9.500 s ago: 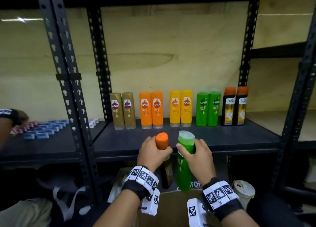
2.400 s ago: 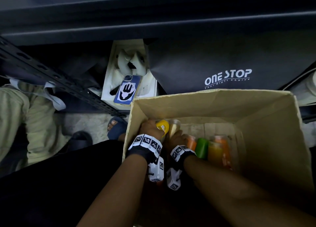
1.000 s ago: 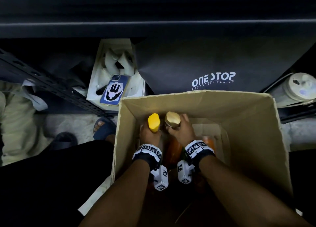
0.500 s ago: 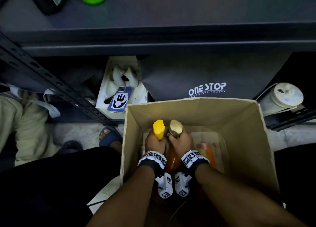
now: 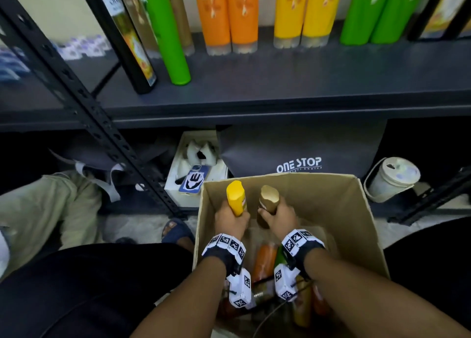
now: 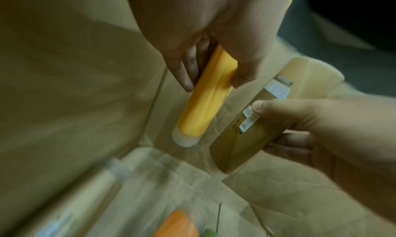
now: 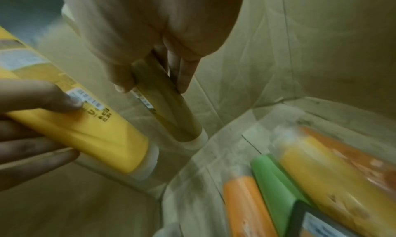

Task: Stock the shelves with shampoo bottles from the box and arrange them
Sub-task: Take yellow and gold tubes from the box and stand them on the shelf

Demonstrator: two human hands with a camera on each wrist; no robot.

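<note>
My left hand (image 5: pixel 230 219) grips a yellow shampoo bottle (image 5: pixel 236 197) upright over the open cardboard box (image 5: pixel 362 215). Right beside it, my right hand (image 5: pixel 277 216) grips a gold shampoo bottle (image 5: pixel 267 205). In the left wrist view the yellow bottle (image 6: pixel 205 101) hangs cap down, with the gold bottle (image 6: pixel 257 118) to its right. The right wrist view shows the gold bottle (image 7: pixel 167 108) and several orange, green and yellow bottles (image 7: pixel 278 189) lying on the box floor. On the shelf (image 5: pixel 280 83) stand rows of orange, yellow and green bottles (image 5: pixel 229 14).
A black bottle (image 5: pixel 132 44) and a green bottle (image 5: pixel 168 37) stand near the shelf's front left. A perforated black upright (image 5: pixel 84 103) slants at the left. Under the shelf sit a dark "ONE STOP" bag (image 5: pixel 298 151), a white box with a phone (image 5: pixel 193 179) and a white bucket (image 5: pixel 390 179).
Both hands have lifted the yellow and gold bottles higher out of the box. The view has tilted up, so the stocked shelf shows now.
</note>
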